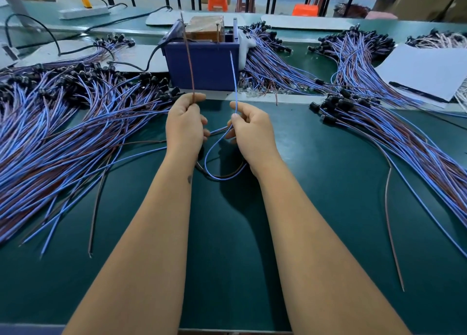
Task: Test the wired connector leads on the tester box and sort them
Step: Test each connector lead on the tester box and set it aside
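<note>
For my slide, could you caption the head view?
Left hand pinches brown wire, right hand blue wire, before the tester box.

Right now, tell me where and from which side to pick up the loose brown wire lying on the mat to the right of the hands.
Pinch the loose brown wire on its straighter lower run, coming straight down from above. There it lies alone and flat on the bare green mat, so fingers can close across its thin round body. Higher up it curves in among the blue-and-brown lead bundle, where neighbours would likely snag.

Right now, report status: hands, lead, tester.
Left hand pinches brown wire. Right hand pinches blue wire. Both ends raised toward blue tester box; nothing between.
</note>
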